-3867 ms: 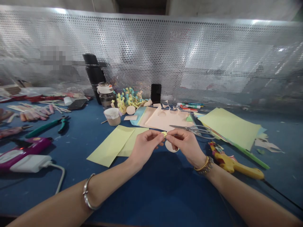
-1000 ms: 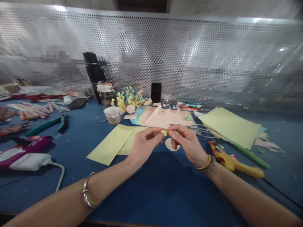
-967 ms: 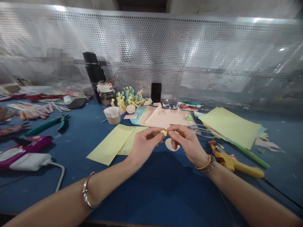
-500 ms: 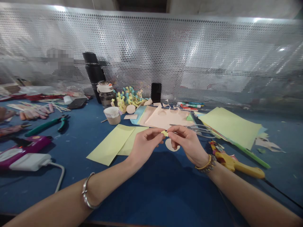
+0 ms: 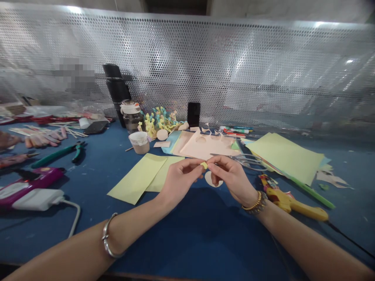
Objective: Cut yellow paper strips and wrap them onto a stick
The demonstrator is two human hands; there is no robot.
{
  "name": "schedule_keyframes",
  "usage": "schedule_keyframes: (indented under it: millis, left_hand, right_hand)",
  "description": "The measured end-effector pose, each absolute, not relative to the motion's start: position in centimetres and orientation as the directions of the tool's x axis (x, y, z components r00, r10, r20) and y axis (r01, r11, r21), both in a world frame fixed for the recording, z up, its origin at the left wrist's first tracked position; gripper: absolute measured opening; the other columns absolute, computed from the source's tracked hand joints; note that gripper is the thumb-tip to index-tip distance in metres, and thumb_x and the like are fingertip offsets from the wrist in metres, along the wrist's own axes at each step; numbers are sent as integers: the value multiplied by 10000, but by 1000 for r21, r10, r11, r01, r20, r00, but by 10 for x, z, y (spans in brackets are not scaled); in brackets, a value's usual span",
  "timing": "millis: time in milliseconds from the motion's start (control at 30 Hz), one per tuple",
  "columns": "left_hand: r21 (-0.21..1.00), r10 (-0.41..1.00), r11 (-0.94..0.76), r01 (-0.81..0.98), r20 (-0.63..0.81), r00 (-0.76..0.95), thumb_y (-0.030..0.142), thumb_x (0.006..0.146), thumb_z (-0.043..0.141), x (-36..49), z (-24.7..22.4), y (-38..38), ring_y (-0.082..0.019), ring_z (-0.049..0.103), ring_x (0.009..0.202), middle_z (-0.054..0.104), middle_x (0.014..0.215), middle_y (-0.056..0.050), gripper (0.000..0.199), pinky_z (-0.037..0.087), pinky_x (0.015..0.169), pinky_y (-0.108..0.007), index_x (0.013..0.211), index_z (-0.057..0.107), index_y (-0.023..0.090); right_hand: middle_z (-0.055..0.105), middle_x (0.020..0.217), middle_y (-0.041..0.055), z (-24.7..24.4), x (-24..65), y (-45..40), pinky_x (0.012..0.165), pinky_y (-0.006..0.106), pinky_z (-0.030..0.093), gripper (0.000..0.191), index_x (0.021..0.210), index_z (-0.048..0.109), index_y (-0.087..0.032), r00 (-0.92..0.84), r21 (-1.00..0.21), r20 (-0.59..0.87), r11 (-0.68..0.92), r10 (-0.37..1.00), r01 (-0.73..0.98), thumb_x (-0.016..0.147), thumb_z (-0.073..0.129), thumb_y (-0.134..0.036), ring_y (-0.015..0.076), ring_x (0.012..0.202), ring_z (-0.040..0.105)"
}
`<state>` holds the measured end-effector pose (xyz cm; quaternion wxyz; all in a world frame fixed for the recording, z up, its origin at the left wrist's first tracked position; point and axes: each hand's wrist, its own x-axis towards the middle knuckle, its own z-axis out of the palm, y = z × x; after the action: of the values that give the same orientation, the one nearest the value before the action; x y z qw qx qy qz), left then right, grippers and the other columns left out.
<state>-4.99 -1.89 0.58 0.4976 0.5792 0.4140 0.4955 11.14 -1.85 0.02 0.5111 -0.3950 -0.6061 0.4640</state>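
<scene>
Between my left hand (image 5: 180,181) and my right hand (image 5: 233,179), the fingertips of both pinch a tiny piece of yellow paper (image 5: 204,165). Just below my right fingers lies a cream paper disc (image 5: 211,180), partly hidden by that hand. Steel scissors (image 5: 246,160) lie beyond my right hand, on the edge of a peach paper sheet (image 5: 208,145). Two pale yellow paper sheets (image 5: 137,179) sit to the left, under my left hand's side. A metal bangle (image 5: 107,238) circles my left wrist, and beaded bracelets (image 5: 254,203) circle my right.
A yellow glue gun (image 5: 293,207) and a stack of yellow paper (image 5: 287,158) stand right. A paper cup (image 5: 139,142), glass jar (image 5: 130,116), black bottle (image 5: 116,86), phone (image 5: 193,114) and yellow paper curls (image 5: 159,120) stand behind. Green pliers (image 5: 58,155) and a white power adapter (image 5: 38,200) lie left, before a perforated metal screen (image 5: 234,70).
My hands have drawn slightly closer together around the yellow piece, and my right hand now covers more of the cream disc. The objects on the table have not moved.
</scene>
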Motion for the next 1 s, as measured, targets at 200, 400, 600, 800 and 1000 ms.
schedule_keyframes:
  millis: [200, 400, 600, 800, 1000]
  left_hand:
    - [987, 975, -156, -29, 159, 156, 316, 726, 693, -49, 5, -19, -141, 613, 663, 706, 754, -32, 212, 471, 587, -232, 880, 730, 175]
    - [988, 976, -154, -28, 157, 151, 296, 730, 692, -49, 8, -21, -133, 601, 657, 689, 718, -25, 186, 466, 581, -221, 856, 726, 165]
    - [985, 974, -175, -3, 173, 146, 293, 732, 690, -48, 9, -21, -128, 587, 641, 666, 659, -15, 193, 459, 583, -221, 868, 725, 160]
    - [983, 975, -183, 15, 180, 130, 284, 728, 690, -48, 7, -21, -122, 591, 631, 666, 662, -7, 211, 467, 577, -212, 900, 717, 165]
    - [971, 966, -231, 58, 222, 135, 289, 738, 682, -49, 7, -22, -106, 577, 597, 666, 672, 0, 177, 440, 527, -189, 872, 717, 178]
  right_hand:
    - [539, 463, -59, 1, 110, -19, 448, 220, 418, 187, 816, 589, -181, -143, -966, 245, 254, 959, 48, 810, 623, -365, 86, 412, 496]
    - [541, 485, -61, -1, 111, -19, 441, 217, 429, 167, 878, 576, -178, -107, -938, 315, 326, 943, 115, 810, 621, -323, 86, 419, 511]
    - [556, 542, -43, 2, 110, -23, 444, 213, 447, 144, 883, 576, -173, -126, -887, 389, 408, 913, 219, 824, 604, -301, 89, 449, 543]
    - [599, 626, -19, 1, 109, -24, 469, 207, 481, 131, 888, 575, -170, -126, -866, 417, 435, 900, 246, 830, 594, -286, 84, 482, 572]
    - [610, 655, -16, 2, 108, -24, 465, 196, 490, 126, 887, 578, -165, -116, -867, 424, 440, 898, 235, 824, 598, -272, 75, 478, 577]
